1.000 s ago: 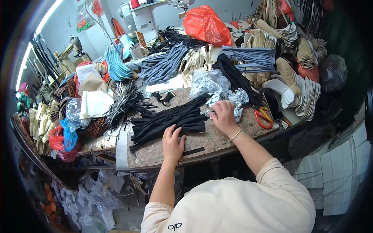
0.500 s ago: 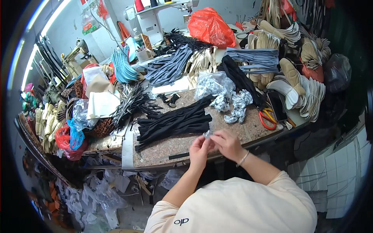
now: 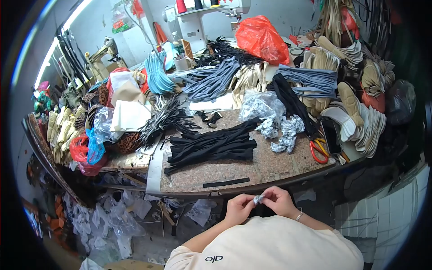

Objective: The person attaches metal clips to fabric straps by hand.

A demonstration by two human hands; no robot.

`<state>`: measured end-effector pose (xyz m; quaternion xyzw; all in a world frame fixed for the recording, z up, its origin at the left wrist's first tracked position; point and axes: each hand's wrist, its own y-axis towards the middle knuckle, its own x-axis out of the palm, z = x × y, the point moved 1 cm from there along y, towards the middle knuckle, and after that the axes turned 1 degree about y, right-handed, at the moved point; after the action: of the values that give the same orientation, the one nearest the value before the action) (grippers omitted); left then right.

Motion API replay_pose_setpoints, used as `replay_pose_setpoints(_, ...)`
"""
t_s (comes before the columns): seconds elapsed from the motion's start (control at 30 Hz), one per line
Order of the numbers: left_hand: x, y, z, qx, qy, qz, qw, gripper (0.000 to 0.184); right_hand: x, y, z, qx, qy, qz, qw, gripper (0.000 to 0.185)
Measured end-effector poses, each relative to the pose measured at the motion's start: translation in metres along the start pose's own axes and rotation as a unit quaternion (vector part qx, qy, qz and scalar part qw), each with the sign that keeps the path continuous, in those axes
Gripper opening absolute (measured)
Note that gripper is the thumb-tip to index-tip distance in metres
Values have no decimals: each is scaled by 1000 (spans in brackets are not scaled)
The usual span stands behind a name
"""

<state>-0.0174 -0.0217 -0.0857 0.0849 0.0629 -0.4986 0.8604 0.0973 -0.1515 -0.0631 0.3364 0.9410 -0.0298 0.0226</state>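
Observation:
My left hand (image 3: 239, 209) and my right hand (image 3: 281, 202) meet in front of my chest, just off the table's front edge. Thumb and fingers of each pinch a small crumpled silvery-clear wrapped piece (image 3: 258, 199); what is inside it I cannot make out. A single black strip (image 3: 226, 183) lies near the table edge, beyond the hands. Behind that, a bundle of black fabric strips (image 3: 211, 150) is spread out. To its right are crumpled silvery packets (image 3: 288, 133) and a clear plastic bag (image 3: 262, 106) holding more silvery material.
Red-and-yellow-handled scissors (image 3: 319, 151) and a dark phone (image 3: 330, 136) lie at the right. Stacks of insoles (image 3: 369, 121) crowd that side. Blue-grey strips (image 3: 213, 81), a red bag (image 3: 262, 40) and a sewing machine (image 3: 193, 29) stand behind. Plastic scraps (image 3: 121, 220) litter the floor.
Both hands have drawn back from over the table edge toward my body, still pinching the silvery piece. The view has shifted, and the single black strip now shows whole.

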Motion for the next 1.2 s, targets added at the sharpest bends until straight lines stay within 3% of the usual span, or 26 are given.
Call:
replay_pose_setpoints(0.07,-10,-14,11,-4,71,-5,997,12,5,-4,0,8,13,-6,1000,11)
replay_pose_setpoints(0.2,-31,-38,-26,-87,42,31,995,21,11,-7,-2,39,55,-11,998,12)
replay_pose_setpoints(0.33,-45,-42,-37,78,318,13,945,31,2,4,-2,-92,-79,-31,992,13)
replay_pose_setpoints(0.37,-42,-41,-24,-28,148,-27,988,33,5,4,-3,-92,-78,-34,992,13)
replay_pose_setpoints(0.4,-38,-38,-7,-131,-29,-65,989,35,11,5,-5,-141,-107,-30,984,12)
replay_pose_setpoints(0.43,-38,-33,0,-131,-28,-61,989,35,18,6,-9,-190,-135,-25,972,11)
replay_pose_setpoints(0.47,-36,-28,5,-228,-271,-95,930,32,24,6,-12,-239,-164,-20,957,10)
replay_pose_setpoints(0.5,-33,-26,7,-307,-495,-123,803,29,26,6,-14,-287,-192,-15,938,10)
replay_pose_setpoints(0.53,-31,-26,7,-305,-496,-122,804,29,26,6,-15,-289,-193,-17,938,10)
replay_pose_setpoints(0.67,-22,-22,0,-277,-338,-65,897,31,25,4,-14,-221,-187,-33,957,8)
replay_pose_setpoints(0.7,-19,-22,0,-277,-338,-65,897,31,25,3,-13,-221,-186,-32,957,8)
replay_pose_setpoints(0.77,-16,-23,0,-182,-212,-43,959,31,23,1,-7,21,56,-58,997,9)
replay_pose_setpoints(0.83,-13,-22,1,-81,-79,-19,993,31,23,-3,-1,261,292,-77,917,12)
replay_pose_setpoints(1.03,-11,-16,15,16,-97,25,995,32,14,-1,21,274,401,-146,862,17)
replay_pose_setpoints(1.2,-23,-13,22,140,45,-48,988,32,12,1,16,294,421,-235,826,10)
